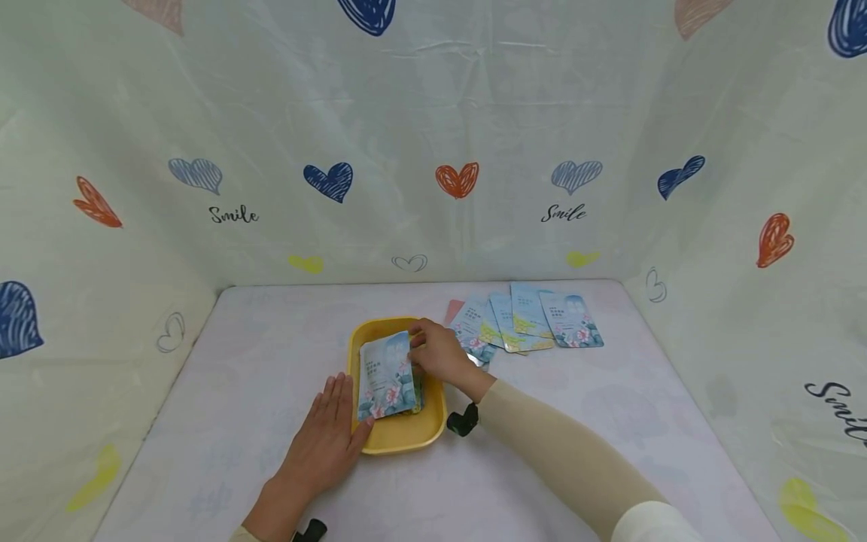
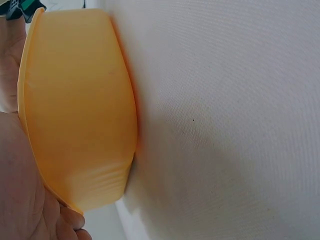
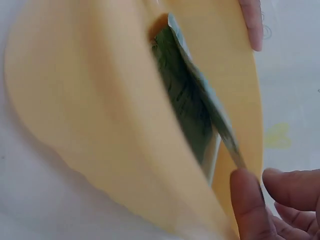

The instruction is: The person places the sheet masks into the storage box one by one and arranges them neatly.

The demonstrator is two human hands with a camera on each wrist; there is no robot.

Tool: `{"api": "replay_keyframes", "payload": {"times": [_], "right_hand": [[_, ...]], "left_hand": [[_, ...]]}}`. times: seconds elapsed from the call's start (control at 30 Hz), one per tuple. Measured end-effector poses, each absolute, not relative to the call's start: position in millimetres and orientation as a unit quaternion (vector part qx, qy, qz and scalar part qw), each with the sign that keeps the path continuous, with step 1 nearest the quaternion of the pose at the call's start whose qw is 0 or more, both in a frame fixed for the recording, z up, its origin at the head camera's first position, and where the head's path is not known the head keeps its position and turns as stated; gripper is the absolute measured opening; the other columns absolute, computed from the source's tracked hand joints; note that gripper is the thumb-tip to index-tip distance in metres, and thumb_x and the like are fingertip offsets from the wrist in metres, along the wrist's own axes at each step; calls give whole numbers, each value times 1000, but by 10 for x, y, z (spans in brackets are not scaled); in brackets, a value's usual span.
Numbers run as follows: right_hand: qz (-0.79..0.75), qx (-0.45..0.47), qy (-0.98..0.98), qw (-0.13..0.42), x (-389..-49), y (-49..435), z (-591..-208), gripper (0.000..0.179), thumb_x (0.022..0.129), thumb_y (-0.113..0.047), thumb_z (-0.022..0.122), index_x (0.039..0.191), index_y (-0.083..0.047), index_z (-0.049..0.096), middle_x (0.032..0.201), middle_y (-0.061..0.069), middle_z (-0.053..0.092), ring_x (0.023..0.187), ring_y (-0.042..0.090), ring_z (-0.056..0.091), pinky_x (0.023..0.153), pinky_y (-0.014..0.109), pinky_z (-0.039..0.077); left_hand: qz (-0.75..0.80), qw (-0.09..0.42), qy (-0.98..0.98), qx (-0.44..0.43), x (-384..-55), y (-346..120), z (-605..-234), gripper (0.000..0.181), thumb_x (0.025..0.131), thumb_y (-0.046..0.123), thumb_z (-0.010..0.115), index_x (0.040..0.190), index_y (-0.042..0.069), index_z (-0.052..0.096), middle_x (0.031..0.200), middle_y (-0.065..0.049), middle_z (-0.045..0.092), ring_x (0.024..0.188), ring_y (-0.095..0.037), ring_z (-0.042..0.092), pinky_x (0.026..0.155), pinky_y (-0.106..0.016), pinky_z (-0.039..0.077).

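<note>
A light-blue sachet (image 1: 386, 376) printed with pink flowers stands partly over a yellow plastic tray (image 1: 406, 443). My right hand (image 1: 443, 354) pinches the sachet at its upper right edge between thumb and fingers; the right wrist view shows that sachet edge (image 3: 225, 135) tilted up. Beneath it lies a darker green packet (image 3: 185, 100) inside the tray. My left hand (image 1: 323, 440) rests along the tray's left side, fingers stretched forward and thumb near the front rim. In the left wrist view the tray's outer wall (image 2: 75, 105) fills the left part.
Right of the tray, several similar sachets (image 1: 528, 320) lie fanned and overlapping near the table's back edge. A pinkish piece (image 1: 454, 310) peeks out at their left end. Heart-printed cloth (image 1: 406, 113) hangs behind and on both sides of the white-covered table (image 1: 562, 452).
</note>
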State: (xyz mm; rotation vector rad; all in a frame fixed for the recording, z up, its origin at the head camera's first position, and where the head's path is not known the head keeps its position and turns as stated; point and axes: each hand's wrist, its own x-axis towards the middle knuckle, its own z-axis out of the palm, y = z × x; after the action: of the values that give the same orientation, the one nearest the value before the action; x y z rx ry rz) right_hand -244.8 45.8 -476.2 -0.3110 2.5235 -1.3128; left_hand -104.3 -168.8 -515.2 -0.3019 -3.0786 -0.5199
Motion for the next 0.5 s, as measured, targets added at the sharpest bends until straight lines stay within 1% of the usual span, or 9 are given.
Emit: {"api": "replay_keyframes", "payload": {"times": [0.13, 0.23, 0.37, 0.5], "right_hand": [[-446, -101, 882, 115, -2437, 529, -4738, 32, 100, -9, 71, 131, -2, 63, 119, 12, 71, 84, 19, 72, 73, 30, 65], [-452, -103, 882, 83, -2439, 626, -4749, 30, 103, -13, 69, 129, -1, 63, 120, 11, 70, 87, 18, 72, 74, 28, 65], [-426, -117, 897, 2, -2468, 820, -4791, 27, 105, -19, 67, 126, -3, 65, 115, 9, 72, 92, 20, 74, 74, 29, 64], [-376, -126, 915, -74, -2514, 1104, -4841, 29, 106, -24, 66, 127, -4, 66, 114, 10, 74, 95, 23, 74, 77, 37, 64]], "left_hand": [[-166, -5, -982, -90, -1047, -1684, -5149, 84, 109, 43, 54, 164, -10, 18, 170, -30, 24, 161, -45, 18, 128, -61, 25], [-163, -11, -983, -87, -1054, -1679, -5155, 85, 109, 45, 52, 164, -9, 17, 171, -30, 23, 161, -45, 17, 129, -61, 24], [-160, -6, -983, -89, -1052, -1680, -5158, 85, 109, 45, 53, 164, -10, 18, 170, -30, 24, 161, -45, 18, 128, -61, 25], [-160, -2, -983, -90, -1044, -1679, -5157, 85, 109, 45, 54, 164, -10, 18, 170, -30, 25, 161, -45, 19, 128, -61, 25]]}}
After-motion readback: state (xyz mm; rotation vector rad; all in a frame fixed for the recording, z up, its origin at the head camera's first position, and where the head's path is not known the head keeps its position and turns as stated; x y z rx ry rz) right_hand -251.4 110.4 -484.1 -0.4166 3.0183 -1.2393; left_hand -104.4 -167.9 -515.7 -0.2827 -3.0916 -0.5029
